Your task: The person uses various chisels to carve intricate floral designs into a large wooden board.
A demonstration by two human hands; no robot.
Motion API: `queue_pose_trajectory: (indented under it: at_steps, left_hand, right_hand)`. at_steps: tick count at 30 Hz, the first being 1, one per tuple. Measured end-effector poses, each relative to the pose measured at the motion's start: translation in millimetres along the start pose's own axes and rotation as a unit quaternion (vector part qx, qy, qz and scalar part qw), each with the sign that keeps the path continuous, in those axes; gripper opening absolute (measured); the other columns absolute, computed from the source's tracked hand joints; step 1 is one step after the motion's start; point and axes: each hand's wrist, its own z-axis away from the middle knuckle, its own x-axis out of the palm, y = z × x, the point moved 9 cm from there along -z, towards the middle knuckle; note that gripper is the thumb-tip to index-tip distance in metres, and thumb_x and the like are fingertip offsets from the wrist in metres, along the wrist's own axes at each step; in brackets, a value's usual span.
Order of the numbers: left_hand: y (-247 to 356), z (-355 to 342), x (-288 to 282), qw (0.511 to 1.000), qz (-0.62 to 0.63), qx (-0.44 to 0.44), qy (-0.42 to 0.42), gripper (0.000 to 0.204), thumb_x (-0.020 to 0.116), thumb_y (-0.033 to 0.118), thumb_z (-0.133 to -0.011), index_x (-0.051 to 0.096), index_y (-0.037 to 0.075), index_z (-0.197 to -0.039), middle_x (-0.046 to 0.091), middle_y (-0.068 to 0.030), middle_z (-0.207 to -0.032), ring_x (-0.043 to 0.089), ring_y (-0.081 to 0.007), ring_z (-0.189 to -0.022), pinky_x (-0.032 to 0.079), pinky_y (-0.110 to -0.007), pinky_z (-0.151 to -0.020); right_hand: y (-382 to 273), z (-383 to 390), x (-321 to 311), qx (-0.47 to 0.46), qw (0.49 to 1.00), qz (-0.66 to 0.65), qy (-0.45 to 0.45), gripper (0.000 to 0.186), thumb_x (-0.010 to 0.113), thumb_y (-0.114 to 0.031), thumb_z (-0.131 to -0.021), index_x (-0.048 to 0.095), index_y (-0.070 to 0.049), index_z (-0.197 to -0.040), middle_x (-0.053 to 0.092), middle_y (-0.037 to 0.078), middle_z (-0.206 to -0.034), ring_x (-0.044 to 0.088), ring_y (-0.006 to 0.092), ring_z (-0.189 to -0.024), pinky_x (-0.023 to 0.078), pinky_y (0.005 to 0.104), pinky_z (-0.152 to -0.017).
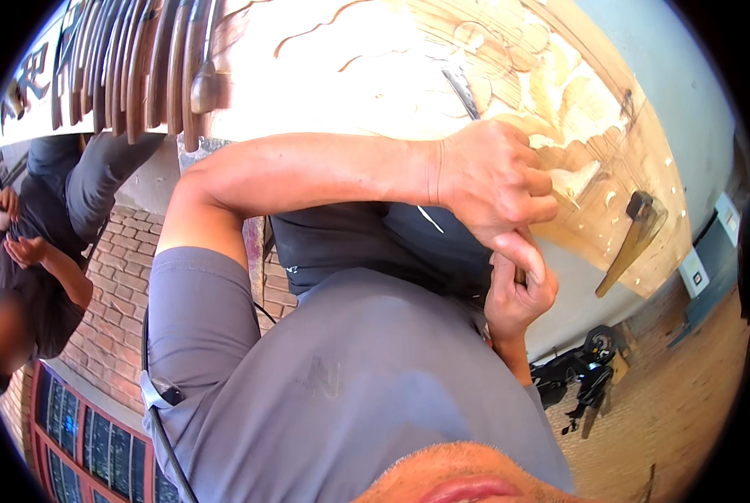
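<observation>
One grey short-sleeved T-shirt (367, 344), on the person at work, fills the lower middle of the frame. One broad, pale tan wooden panel (589, 230) with cut, wavy relief spreads from the upper middle to the right; its brightest part is washed out. One co-worker (19, 281) in dark clothes sits at the left edge, two hands in view. Below, at lower left, is one red-framed window (90, 436) with dark panes.

Across the upper left lies one row of slim carving tools (153, 75) with brown wooden handles: at least ten, overlapping too closely for an exact count, plus one with a bulb-shaped wooden end (205, 90). One black two-wheeled vehicle (589, 369) stands at lower right.

Two bare hands meet right of centre. The left hand (501, 176) is closed in a fist around one narrow metal-bladed tool (460, 90), whose blade points to the upper left over the panel; its handle is hidden. The right hand (519, 295) touches it from just below, fingers bent; I cannot tell how tightly it closes or on what.

One tapered brown wooden tool with a dark block at its top (631, 243) lies on the panel's right side. Two small white boxes (693, 272) sit at the far right. The pale wood chips (610, 199), smallest of all, are too many to count.
</observation>
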Motion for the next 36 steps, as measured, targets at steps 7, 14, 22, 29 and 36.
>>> queue_pose_trajectory:
  at_steps: [7, 14, 22, 29, 36]
  left_hand:
    - [-7.7, 2.2, -3.5, 1.000, -0.005, -0.024, -0.002, 0.070, 0.073, 0.083, -0.083, 0.053, 0.019, -0.064, 0.052, 0.0042, -0.059, 0.063, -0.0199, -0.054, 0.048, -0.036, -0.050]
    - [12.2, -0.5, -8.9, 0.993, 0.019, 0.119, 0.004, 0.065, 0.069, 0.077, -0.093, 0.053, 0.016, -0.074, 0.050, 0.0011, -0.070, 0.056, -0.0191, -0.061, 0.041, -0.036, -0.056]
    - [8.7, 6.7, 10.1, 0.992, 0.038, 0.100, -0.060, 0.061, 0.074, 0.068, -0.096, 0.053, 0.014, -0.076, 0.049, -0.0001, -0.073, 0.054, -0.0176, -0.060, 0.045, -0.034, -0.053]
    - [3.6, 3.6, 11.6, 0.994, 0.039, 0.078, -0.064, 0.061, 0.074, 0.068, -0.096, 0.053, 0.014, -0.074, 0.047, 0.0007, -0.071, 0.054, -0.0174, -0.058, 0.043, -0.034, -0.050]
    - [2.5, -0.5, 4.3, 0.997, 0.014, 0.068, -0.040, 0.063, 0.072, 0.070, -0.096, 0.052, 0.016, -0.071, 0.048, 0.0006, -0.067, 0.056, -0.0191, -0.055, 0.045, -0.035, -0.050]
  right_hand:
    - [-11.4, -4.3, 6.0, -0.030, 0.999, -0.013, -0.004, 0.030, 0.075, 0.014, -0.097, 0.078, 0.008, -0.126, 0.082, 0.020, -0.110, 0.077, 0.0231, -0.089, 0.059, 0.0306, -0.080]
    - [-14.6, 3.5, -2.5, -0.150, 0.987, 0.037, 0.031, 0.037, 0.073, 0.010, -0.101, 0.072, 0.011, -0.138, 0.080, 0.013, -0.104, 0.070, 0.0136, -0.083, 0.057, 0.0282, -0.074]
    - [9.9, 7.7, -7.0, 0.005, 1.000, -0.022, -0.012, 0.039, 0.074, 0.008, -0.101, 0.073, 0.005, -0.140, 0.074, 0.011, -0.092, 0.067, 0.0132, -0.077, 0.055, 0.0294, -0.069]
    - [4.5, 1.0, -8.4, 0.035, 0.999, -0.038, -0.018, 0.039, 0.072, 0.007, -0.102, 0.073, 0.004, -0.142, 0.072, 0.009, -0.088, 0.063, 0.0120, -0.073, 0.053, 0.0285, -0.067]
    - [-11.4, -5.0, -12.0, 0.045, 0.998, -0.028, -0.030, 0.039, 0.071, 0.007, -0.104, 0.073, 0.004, -0.142, 0.069, 0.005, -0.085, 0.059, 0.0083, -0.072, 0.049, 0.0271, -0.064]
